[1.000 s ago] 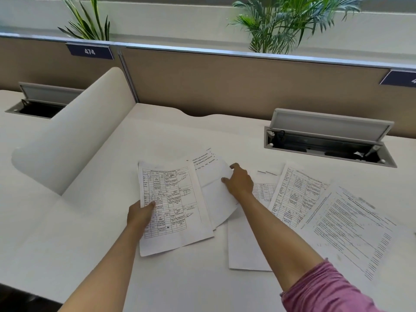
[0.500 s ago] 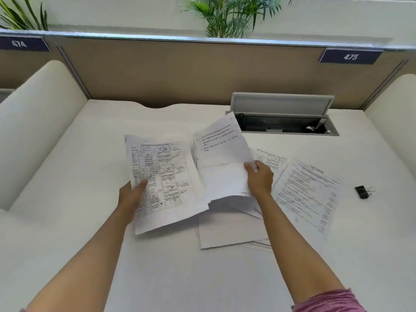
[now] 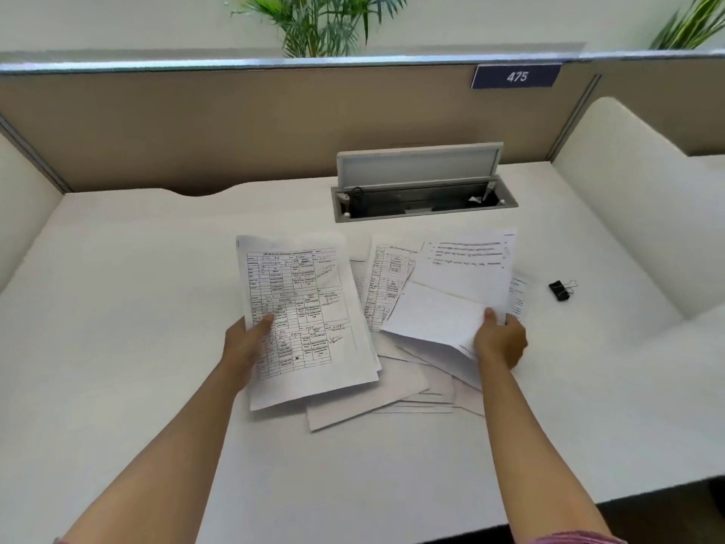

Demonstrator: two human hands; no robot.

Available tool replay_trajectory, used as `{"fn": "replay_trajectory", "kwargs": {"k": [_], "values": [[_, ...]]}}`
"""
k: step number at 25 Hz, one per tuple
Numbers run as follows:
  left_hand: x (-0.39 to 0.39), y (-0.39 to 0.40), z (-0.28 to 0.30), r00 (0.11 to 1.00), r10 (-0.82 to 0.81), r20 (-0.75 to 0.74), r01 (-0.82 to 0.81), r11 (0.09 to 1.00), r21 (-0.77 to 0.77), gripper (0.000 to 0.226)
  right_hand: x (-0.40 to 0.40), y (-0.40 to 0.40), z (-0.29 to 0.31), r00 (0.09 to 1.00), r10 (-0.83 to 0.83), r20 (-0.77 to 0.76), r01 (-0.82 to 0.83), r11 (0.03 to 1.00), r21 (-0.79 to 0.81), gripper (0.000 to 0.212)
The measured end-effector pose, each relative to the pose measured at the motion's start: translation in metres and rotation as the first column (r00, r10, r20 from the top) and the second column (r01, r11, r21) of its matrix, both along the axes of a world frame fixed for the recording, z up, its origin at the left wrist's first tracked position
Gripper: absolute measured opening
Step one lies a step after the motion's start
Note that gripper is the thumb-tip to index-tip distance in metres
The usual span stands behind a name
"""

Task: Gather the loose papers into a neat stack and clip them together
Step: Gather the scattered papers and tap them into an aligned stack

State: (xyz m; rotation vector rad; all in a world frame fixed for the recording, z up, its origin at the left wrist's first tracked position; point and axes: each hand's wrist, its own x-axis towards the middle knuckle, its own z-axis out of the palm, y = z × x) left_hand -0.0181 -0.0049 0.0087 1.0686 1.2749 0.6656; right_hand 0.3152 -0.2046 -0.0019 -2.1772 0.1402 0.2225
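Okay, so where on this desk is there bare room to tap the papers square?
The desk is bare left of the left hand, and along the near edge between both arms. It's crowded mid-desk: overlapping loose papers, with the binder clip right of the right hand.

a white desk top (image 3: pixel 117 308) fills the view. at twelve o'clock a grey metal cable box (image 3: pixel 423 190) sits sunk in it, lid tilted up. behind runs a tan fabric partition (image 3: pixel 235 127) bearing a navy plate reading 475 (image 3: pixel 516 76) at one o'clock. green palm fronds (image 3: pixel 321 21) rise above it. a white curved divider (image 3: pixel 627 198) stands at two o'clock.
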Motion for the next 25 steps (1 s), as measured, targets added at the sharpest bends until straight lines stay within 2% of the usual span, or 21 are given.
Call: {"fn": "replay_trajectory", "kwargs": {"k": [4, 6, 11, 15, 19, 21, 25], "values": [[0.013, -0.003, -0.004, 0.999, -0.054, -0.007, 0.054, 0.999, -0.002, 0.04, 0.01, -0.021, -0.004, 0.998, 0.028, -0.059, -0.043, 0.958, -0.283, 0.037], [0.016, -0.004, -0.006, 0.997, -0.07, -0.013, 0.07, 0.997, -0.013, 0.039, 0.011, -0.023, -0.005, 0.997, 0.028, -0.071, -0.048, 0.952, -0.301, 0.029], [0.018, -0.004, -0.016, 0.994, -0.097, -0.057, 0.095, 0.995, -0.044, 0.033, 0.014, -0.022, 0.001, 0.994, 0.005, -0.106, -0.029, 0.972, -0.232, 0.02], [0.016, -0.002, -0.02, 0.986, -0.135, -0.093, 0.129, 0.99, -0.063, 0.032, 0.019, -0.026, 0.004, 0.999, 0.049, 0.013, -0.044, 0.97, -0.238, 0.028], [0.014, -0.002, -0.019, 0.973, -0.176, -0.15, 0.171, 0.984, -0.044, 0.029, 0.018, -0.025, 0.01, 0.997, 0.017, 0.081, -0.008, 0.994, -0.113, 0.036], [0.012, -0.001, -0.021, 0.969, -0.18, -0.168, 0.175, 0.984, -0.044, 0.029, 0.021, -0.022, 0.01, 0.993, 0.048, 0.108, -0.04, 0.996, -0.076, 0.024], [0.013, 0.0, -0.022, 0.968, -0.17, -0.187, 0.162, 0.985, -0.057, 0.031, 0.021, -0.015, 0.011, 0.996, 0.033, 0.087, -0.047, 0.986, 0.16, 0.015]]}}
